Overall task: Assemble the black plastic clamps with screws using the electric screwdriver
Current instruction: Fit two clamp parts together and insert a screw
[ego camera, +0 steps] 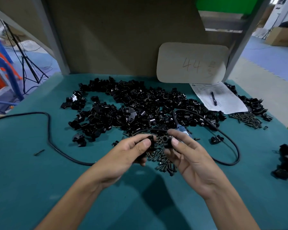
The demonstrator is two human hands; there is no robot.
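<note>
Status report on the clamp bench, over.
Left hand pinches one clamp piece, right hand pinches a second piece. Screwdriver lies idle behind the hands. Cable loops around the screws.

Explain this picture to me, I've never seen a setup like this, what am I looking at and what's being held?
There is no machine here: one camera worn on a person's head looks down at their two bare hands. The left hand pinches one black clamp piece, and the right hand pinches a second clamp piece. On the green table lie a pile of black clamp parts, loose screws under the hands, a blue electric screwdriver with its black cable, and a paper sheet with a pen.
</note>
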